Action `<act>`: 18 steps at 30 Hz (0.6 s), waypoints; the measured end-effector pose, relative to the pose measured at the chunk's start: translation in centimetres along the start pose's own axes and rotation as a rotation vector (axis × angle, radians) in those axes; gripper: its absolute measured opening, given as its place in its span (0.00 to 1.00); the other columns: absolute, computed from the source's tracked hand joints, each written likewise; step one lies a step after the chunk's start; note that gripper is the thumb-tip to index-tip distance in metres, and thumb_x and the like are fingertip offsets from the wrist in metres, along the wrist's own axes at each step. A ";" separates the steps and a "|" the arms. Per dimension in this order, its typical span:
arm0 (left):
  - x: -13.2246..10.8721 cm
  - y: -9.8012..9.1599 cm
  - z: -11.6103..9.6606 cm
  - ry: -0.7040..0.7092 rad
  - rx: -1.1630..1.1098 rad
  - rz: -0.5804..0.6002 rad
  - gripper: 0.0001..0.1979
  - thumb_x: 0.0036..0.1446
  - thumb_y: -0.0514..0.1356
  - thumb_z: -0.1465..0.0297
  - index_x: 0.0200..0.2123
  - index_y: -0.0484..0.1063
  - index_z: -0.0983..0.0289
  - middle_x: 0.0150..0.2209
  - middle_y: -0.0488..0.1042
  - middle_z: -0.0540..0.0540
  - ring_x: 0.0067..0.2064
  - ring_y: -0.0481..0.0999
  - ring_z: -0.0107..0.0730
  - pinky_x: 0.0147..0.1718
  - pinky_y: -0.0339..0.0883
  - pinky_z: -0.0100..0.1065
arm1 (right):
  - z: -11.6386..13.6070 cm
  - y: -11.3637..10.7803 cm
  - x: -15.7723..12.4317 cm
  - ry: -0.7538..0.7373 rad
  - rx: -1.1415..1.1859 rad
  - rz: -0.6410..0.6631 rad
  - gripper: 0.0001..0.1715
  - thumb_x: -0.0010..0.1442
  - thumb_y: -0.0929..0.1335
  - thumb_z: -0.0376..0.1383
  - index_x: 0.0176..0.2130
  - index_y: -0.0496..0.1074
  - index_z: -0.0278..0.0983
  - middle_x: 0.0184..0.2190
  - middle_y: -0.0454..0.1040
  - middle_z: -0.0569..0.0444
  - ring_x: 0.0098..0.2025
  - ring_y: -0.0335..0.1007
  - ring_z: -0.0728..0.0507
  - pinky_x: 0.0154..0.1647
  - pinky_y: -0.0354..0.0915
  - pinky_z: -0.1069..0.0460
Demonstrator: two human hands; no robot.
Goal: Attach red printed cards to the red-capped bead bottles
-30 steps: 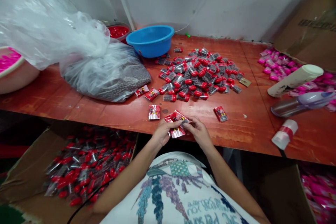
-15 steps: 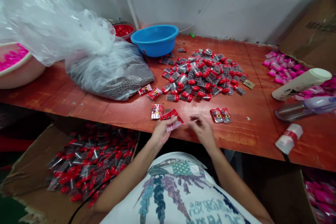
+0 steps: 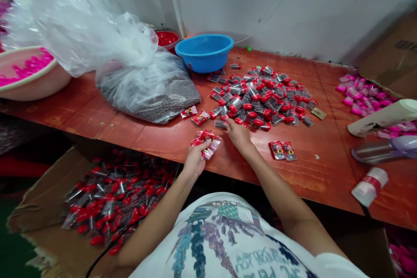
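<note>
In a box [image 3: 34, 215], tubes [image 3: 112, 195] are being held. Two seemingly filled packets [image 3: 276, 150] are lying on the desk [image 3: 143, 137]; red packets [image 3: 211, 143] are being gripped by the left hand [image 3: 194, 160]. A loose tube [image 3: 220, 124] is being touched by the narrowed right hand [image 3: 239, 136], grip unclear; a heap [image 3: 265, 100] is remaining. Beads [image 3: 177, 93] are being held in a bag [image 3: 135, 69].
</note>
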State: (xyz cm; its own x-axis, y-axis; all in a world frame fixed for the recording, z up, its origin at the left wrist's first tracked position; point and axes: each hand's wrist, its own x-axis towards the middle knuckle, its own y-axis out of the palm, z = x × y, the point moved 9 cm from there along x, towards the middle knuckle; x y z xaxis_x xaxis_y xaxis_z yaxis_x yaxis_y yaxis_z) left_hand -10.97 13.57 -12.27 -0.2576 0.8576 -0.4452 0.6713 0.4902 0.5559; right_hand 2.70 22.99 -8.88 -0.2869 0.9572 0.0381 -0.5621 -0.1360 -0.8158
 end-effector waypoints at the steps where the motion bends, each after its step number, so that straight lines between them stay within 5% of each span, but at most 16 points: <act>1: 0.0 0.0 -0.1 -0.021 -0.004 -0.021 0.10 0.39 0.67 0.82 0.30 0.76 0.70 0.29 0.78 0.55 0.30 0.78 0.30 0.36 0.72 0.32 | 0.0 0.4 0.7 0.030 -0.107 0.015 0.24 0.66 0.59 0.45 0.58 0.64 0.41 0.38 0.78 0.45 0.40 0.74 0.38 0.40 0.64 0.47; 5: -0.1 -0.2 -0.3 -0.083 -0.035 -0.077 0.07 0.44 0.65 0.82 0.30 0.76 0.70 0.29 0.79 0.57 0.29 0.78 0.31 0.32 0.73 0.31 | 1.0 2.2 0.3 -0.023 -0.285 0.080 0.27 0.63 0.60 0.52 0.55 0.66 0.43 0.43 0.75 0.43 0.41 0.72 0.37 0.39 0.64 0.48; 8: -0.1 -0.4 0.0 -0.143 -0.081 -0.092 0.04 0.50 0.61 0.82 0.30 0.75 0.71 0.30 0.79 0.58 0.28 0.78 0.31 0.29 0.74 0.31 | 0.3 2.1 -2.1 -0.043 -0.239 0.033 0.20 0.64 0.60 0.47 0.48 0.73 0.41 0.47 0.70 0.41 0.43 0.70 0.38 0.40 0.65 0.48; 11: -0.1 -0.6 0.7 -0.207 -0.147 -0.120 0.05 0.54 0.59 0.82 0.30 0.74 0.70 0.28 0.78 0.57 0.26 0.77 0.29 0.27 0.75 0.30 | -0.8 1.0 -4.9 -0.062 0.078 -0.070 0.16 0.63 0.63 0.39 0.49 0.71 0.41 0.49 0.68 0.45 0.48 0.68 0.40 0.47 0.64 0.47; 13: -0.1 -0.4 1.3 -0.246 -0.192 -0.130 0.05 0.54 0.59 0.82 0.31 0.73 0.70 0.28 0.78 0.56 0.27 0.78 0.30 0.28 0.76 0.31 | -1.5 -0.1 -6.7 -0.045 0.400 -0.170 0.24 0.61 0.65 0.39 0.56 0.65 0.44 0.51 0.67 0.48 0.49 0.67 0.42 0.50 0.64 0.47; 18: -0.4 1.3 2.5 -0.257 -0.234 -0.094 0.06 0.54 0.58 0.83 0.31 0.73 0.69 0.28 0.78 0.55 0.27 0.78 0.30 0.31 0.76 0.33 | -0.8 -0.9 -9.8 0.033 0.826 -0.267 0.32 0.57 0.69 0.41 0.59 0.61 0.43 0.47 0.71 0.50 0.43 0.69 0.43 0.45 0.67 0.48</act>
State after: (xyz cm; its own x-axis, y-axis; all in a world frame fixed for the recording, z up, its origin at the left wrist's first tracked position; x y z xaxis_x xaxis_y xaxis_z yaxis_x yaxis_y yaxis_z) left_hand -8.28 13.50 -13.11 -0.1071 0.7544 -0.6476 0.4684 0.6128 0.6364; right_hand 6.60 13.97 -9.02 -0.0498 0.9888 0.1409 -0.9942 -0.0356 -0.1012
